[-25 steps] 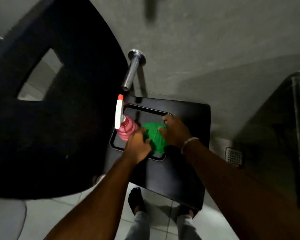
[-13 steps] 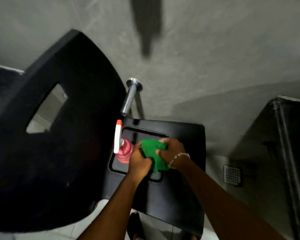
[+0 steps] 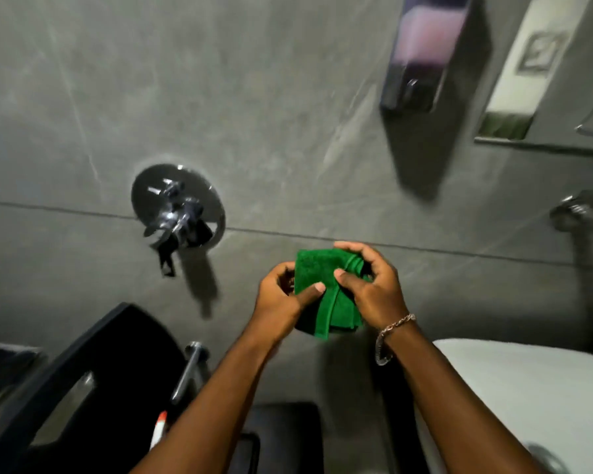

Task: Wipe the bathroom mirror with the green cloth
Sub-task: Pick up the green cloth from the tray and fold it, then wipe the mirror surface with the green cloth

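Observation:
I hold the folded green cloth [image 3: 317,289] in front of the grey wall, at mid-frame. My left hand [image 3: 279,299] grips its left side, thumb laid across the front. My right hand [image 3: 370,285], with a bracelet at the wrist, pinches its upper right edge. The mirror [image 3: 514,83] shows only as a slice at the top right corner, well above and right of the cloth.
A chrome tap control [image 3: 178,208] sits on the wall to the left. A soap dispenser [image 3: 421,53] hangs upper right. Below are a black stool [image 3: 93,371], a chrome spout [image 3: 189,371], the spray bottle's nozzle [image 3: 159,429], and a white toilet [image 3: 528,388] at right.
Both hands lifted the green cloth up out of the black basin to chest height. The view tilted upward, so the spray bottle and basin dropped to the bottom edge.

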`<state>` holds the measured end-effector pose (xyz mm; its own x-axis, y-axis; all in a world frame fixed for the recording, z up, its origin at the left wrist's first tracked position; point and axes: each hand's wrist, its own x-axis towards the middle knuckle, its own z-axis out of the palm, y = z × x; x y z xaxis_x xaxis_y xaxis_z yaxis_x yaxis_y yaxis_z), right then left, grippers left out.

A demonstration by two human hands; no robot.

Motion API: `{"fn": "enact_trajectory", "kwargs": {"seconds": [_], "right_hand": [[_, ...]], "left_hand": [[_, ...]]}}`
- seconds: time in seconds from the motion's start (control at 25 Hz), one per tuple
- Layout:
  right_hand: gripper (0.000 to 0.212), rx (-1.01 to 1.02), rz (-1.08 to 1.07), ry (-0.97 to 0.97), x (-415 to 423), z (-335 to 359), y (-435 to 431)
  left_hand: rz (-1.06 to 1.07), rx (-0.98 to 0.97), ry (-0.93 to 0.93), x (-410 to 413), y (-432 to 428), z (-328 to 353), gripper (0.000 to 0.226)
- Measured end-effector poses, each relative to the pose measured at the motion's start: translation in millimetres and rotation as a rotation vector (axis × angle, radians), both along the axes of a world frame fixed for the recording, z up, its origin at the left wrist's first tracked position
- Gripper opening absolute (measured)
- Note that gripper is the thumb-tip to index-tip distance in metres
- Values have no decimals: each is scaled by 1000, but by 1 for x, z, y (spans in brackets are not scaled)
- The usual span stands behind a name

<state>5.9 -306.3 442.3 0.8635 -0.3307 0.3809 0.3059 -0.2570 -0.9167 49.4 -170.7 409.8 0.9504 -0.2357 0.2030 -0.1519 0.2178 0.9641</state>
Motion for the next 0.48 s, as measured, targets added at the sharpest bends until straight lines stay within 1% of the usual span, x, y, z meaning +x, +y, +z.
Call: {"fn": "enact_trajectory", "kwargs": {"seconds": [0.12, 0.24, 0.36, 0.48], "right_hand": [[39, -68, -93, -264, -23, 90, -50], [36, -89, -165, -453, -36, 159, -98], [34, -122, -212, -607, -43, 222, -153], [35, -164, -247, -738, -36, 291, -199]], "left_hand": [[-9, -60, -165, -15, -58, 99, 29], [-39, -59, -309, -26, -109, 174, 31], [-7, -60, -459, -31, -165, 244, 39], [25, -44, -632, -25, -209, 314, 41]]}}
